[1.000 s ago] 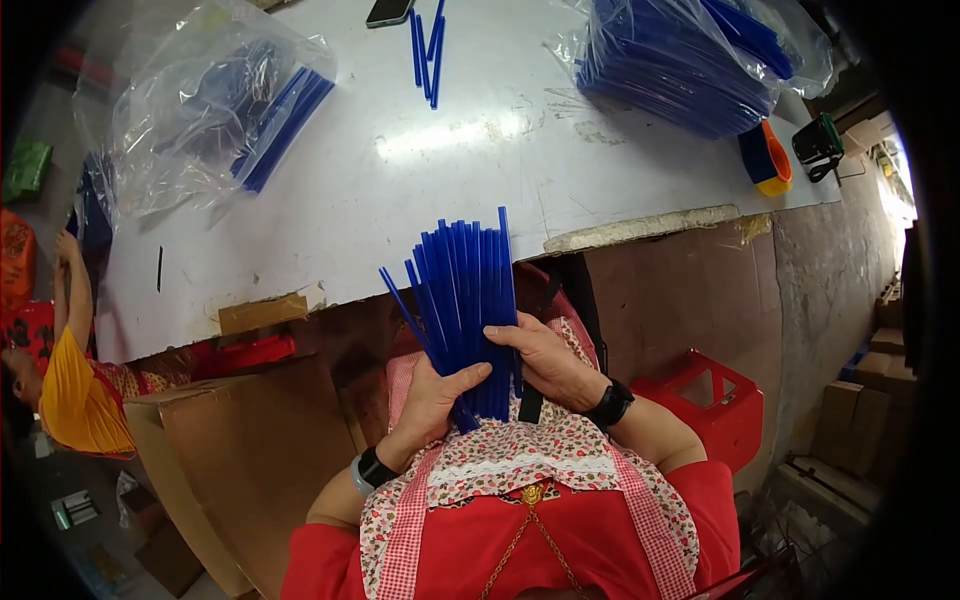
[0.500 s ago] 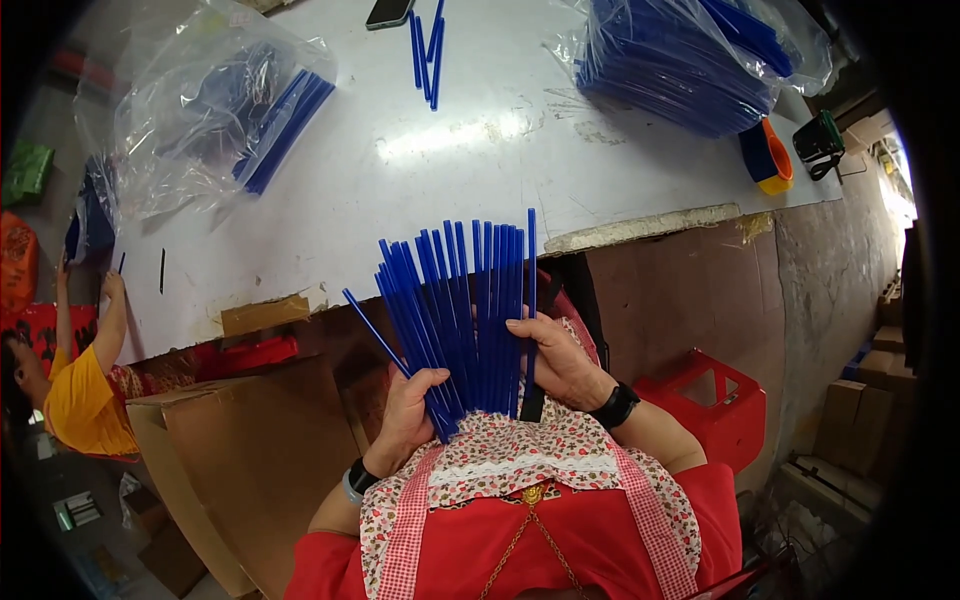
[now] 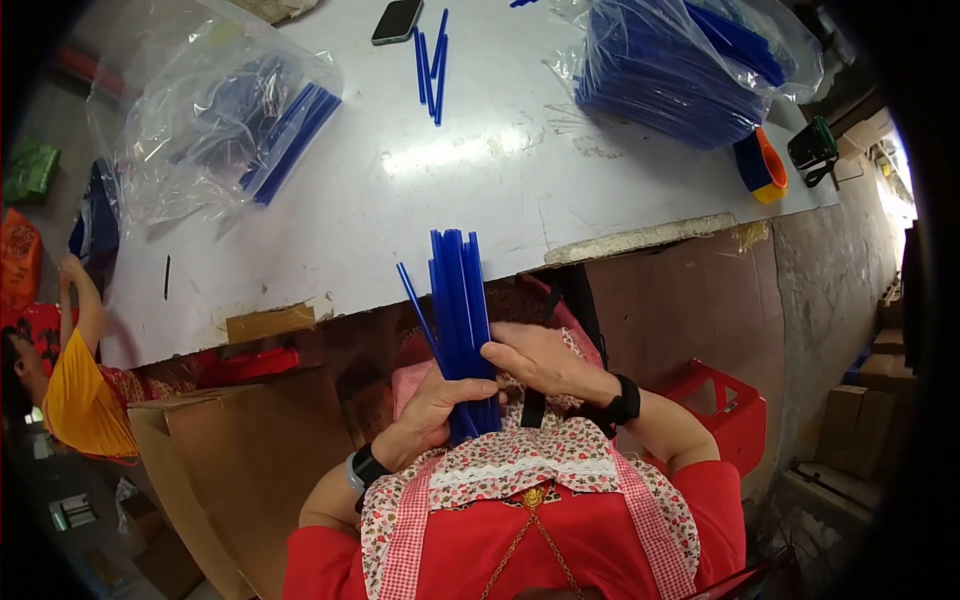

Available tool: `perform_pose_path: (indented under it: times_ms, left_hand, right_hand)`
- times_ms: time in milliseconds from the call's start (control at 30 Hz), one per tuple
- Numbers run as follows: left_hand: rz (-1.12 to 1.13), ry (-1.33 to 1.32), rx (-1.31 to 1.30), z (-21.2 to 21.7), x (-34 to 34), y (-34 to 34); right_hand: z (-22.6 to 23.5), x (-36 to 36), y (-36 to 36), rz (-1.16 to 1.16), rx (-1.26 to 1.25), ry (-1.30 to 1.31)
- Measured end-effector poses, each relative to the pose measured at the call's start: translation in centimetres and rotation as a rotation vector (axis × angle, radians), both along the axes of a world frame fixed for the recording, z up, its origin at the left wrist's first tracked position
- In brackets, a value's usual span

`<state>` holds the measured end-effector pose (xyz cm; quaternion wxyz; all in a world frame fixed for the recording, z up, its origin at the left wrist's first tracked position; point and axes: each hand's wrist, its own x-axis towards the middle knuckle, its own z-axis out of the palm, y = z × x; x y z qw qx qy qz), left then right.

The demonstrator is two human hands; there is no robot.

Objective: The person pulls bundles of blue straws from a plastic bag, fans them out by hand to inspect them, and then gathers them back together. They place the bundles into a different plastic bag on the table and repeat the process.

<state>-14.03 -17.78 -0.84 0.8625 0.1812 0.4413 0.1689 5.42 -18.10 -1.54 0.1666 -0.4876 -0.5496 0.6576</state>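
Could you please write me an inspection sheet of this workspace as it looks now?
Surface: white table, scuffed, front edge chipped.
Job's things: bundle of blue sticks, upright, below the table edge.
Clutter: two clear bags of blue sticks, loose sticks, phone, tape dispenser.
Hands: left hand grips the bundle's base; right hand wraps it higher.
Cables: nothing seen.
Surroundings: cardboard boxes, red crate, another person at left.

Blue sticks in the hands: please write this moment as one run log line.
left hand: grips blue sticks low | right hand: closed round same bundle | bundle: upright, before white table edge | one stick leans left
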Motion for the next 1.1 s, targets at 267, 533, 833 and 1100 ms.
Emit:
perform_pose_path:
  times_ms: [267,533,833,1100]
  left_hand:
    - [-0.702,-0.021,0.268,4.0,-1.7,3.2]
    - [-0.159,-0.307,0.113,0.9,-4.3,7.9]
    - [-0.066,0.045,0.269,-3.4,0.2,-0.3]
    - [0.029,-0.054,0.140,-1.6,-0.4,-0.4]
  right_hand:
    - [3.0,0.9,0.8,0.104,1.172,-0.518]
    - [1.2,-0.1,1.5,-0.179,0.111,0.269]
    - [-3.2,-1.7,1.2,-0.663,-0.402,0.944]
    - [-4.2,-1.1,0.6,-0.715,-0.468,0.960]
